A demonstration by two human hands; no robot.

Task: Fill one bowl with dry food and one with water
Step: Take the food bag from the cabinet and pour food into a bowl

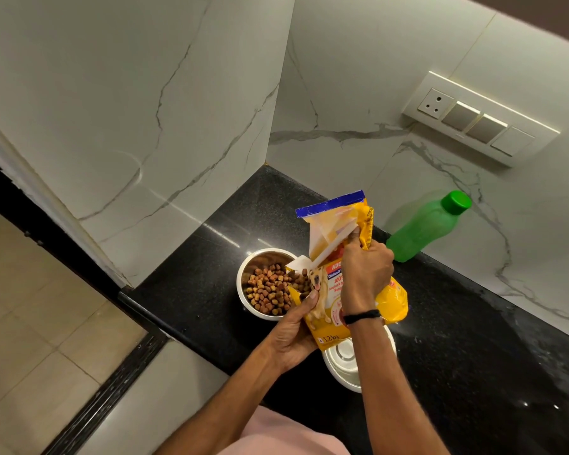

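1. Pink garment (286, 435): at the bottom edge, nearest the viewer, on the near side of the steel bowl; two bare forearms reach out from beside it.
2. Left hand (293, 333): just on the near side of the steel bowl, fingers curled under the lower part of the bag, thumb pressed on its printed front.
3. Right hand (365, 274): right of the steel bowl, clenched round the bag's gathered upper part; black band (362, 316) on the wrist.
4. Bag (326, 310): yellow dry-food pack with a blue top strip and a dog picture, held between both hands, its open white-lined corner over the steel bowl's right rim.
5. Steel bowl (253, 270): round and shiny, standing on the countertop, holding a heap of brown kibble (266, 290).
6. Second bowl (345, 359): pale and shiny, near-right of the steel bowl, partly under the bag; contents cannot be told.
7. Green bottle (424, 224): green cap on, far-right of the steel bowl, beyond the bag, by the wall.
8. Countertop (473, 356): black, speckled, under the steel bowl.
9. Switch panel (480, 119): on the marbled wall, high and far-right of the steel bowl.
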